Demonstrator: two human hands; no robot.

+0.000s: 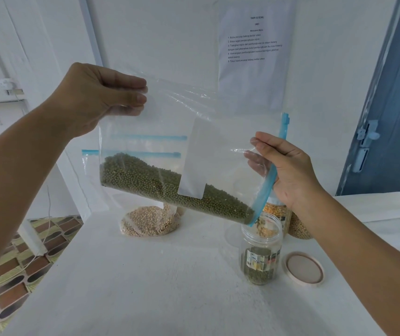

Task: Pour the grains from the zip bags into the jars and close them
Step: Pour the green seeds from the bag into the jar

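Mid-pour here, and the green mung beans (170, 187) are on the slide. The clear zip bag (182, 146) hangs tilted above the white table (145, 275), its closed bottom corner lifted high on the left, its blue zip mouth (265, 190) dipping low on the right, right over the open plastic jar (260, 251). A few beans look caught at the jar's mouth, and a shallow green layer sits in its bottom, so by my reckoning this jar is only just begun; most of the beans are in the bag yet, banked along its lower edge.

The jar's pale round lid (304, 269) lies flat on the table just beside it, so closing is not yet done. Behind, a jar of yellow split grain (276, 212) stands partly hidden by the bag and wrist; whether it is capped I cannot tell. A bag of pale beige grains (145, 223) slumps on the table further back, looking unpoured, and another brownish heap (299, 227) peeks out behind the right arm. Plenty left, then.

Now the hands. The left hand (97, 98) is raised high, fingers curled together and pinching the bag's upper corner against the thumb. The right hand (288, 170) sits lower, palm turned inward, thumb on the near side and fingers showing through the plastic behind, pinching the bag near the zip and steering the opening at the jar.
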